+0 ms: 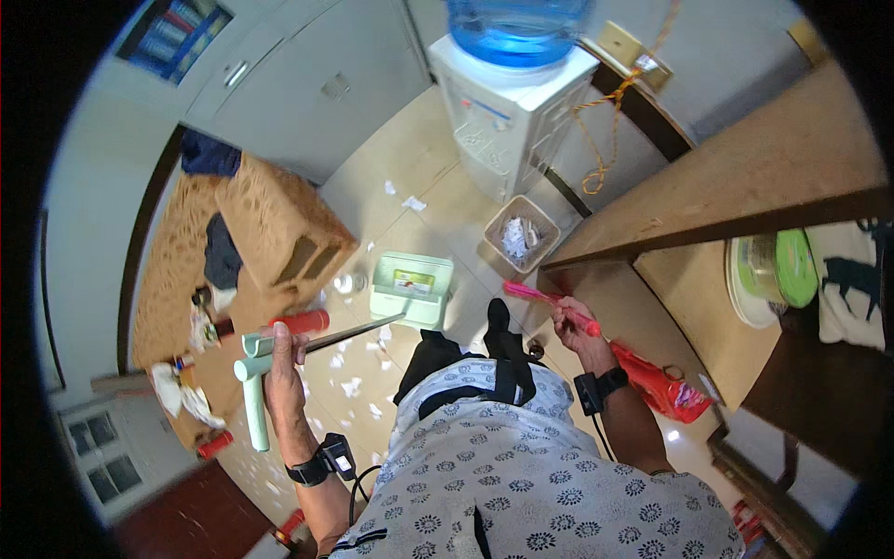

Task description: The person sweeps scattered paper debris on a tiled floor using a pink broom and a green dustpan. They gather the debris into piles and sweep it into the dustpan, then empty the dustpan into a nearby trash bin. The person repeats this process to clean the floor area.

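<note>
My left hand (284,359) is closed around the upper end of a long-handled dustpan, just by its pale green grip (254,401). From there a dark metal pole (354,332) runs to the dustpan's pale green pan (410,303), which rests on the tiled floor ahead of my feet. My right hand (579,326) grips a bright pink, stick-like tool (535,294); its far end points toward the wastebasket, and its exact kind is unclear. White paper scraps (351,387) lie scattered over the floor, mostly left of my legs.
A wastebasket (521,235) with crumpled paper stands ahead, before a white water dispenser (498,112). Brown seating (279,224) is on the left. At right are a wooden shelf (708,177) and a red plastic bag (663,387). A red cylinder (303,322) sits behind my left hand.
</note>
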The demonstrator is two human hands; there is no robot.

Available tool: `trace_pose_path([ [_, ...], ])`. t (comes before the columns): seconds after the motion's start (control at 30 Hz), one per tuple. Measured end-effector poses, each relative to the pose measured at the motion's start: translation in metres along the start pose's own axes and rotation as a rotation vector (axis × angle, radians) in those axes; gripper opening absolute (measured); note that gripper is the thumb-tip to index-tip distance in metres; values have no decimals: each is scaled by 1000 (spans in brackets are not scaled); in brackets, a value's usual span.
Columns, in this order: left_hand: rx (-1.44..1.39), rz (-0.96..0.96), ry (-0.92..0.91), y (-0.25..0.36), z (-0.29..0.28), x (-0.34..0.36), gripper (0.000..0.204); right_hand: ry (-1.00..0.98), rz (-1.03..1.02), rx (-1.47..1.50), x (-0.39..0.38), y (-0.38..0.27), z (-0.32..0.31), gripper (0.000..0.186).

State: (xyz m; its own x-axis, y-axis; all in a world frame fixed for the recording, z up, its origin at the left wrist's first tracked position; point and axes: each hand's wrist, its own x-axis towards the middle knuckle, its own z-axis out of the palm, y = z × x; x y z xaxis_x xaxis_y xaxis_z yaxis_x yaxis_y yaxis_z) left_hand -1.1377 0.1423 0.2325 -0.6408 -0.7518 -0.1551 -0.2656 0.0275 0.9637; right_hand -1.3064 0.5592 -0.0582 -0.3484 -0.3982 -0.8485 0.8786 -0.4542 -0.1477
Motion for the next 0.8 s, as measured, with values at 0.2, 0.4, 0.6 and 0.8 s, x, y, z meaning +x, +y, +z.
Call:
trace_pose_path([
  [0.2, 243, -63, 280, -37, -46, -43, 30, -178, 87, 163, -39, 27, 34, 12],
  [0.4, 536, -26, 458, -110, -100, -71, 22, -277, 172, 257, -51, 60, 93, 20],
  [0.6, 454, -63, 609, -217, -151, -103, 34, -450, 299, 98, -45, 118, 154, 18],
  [0.8, 208, -520, 732, -338, -199, -153, 63, -511, 204, -326, -21, 164, 213, 24],
])
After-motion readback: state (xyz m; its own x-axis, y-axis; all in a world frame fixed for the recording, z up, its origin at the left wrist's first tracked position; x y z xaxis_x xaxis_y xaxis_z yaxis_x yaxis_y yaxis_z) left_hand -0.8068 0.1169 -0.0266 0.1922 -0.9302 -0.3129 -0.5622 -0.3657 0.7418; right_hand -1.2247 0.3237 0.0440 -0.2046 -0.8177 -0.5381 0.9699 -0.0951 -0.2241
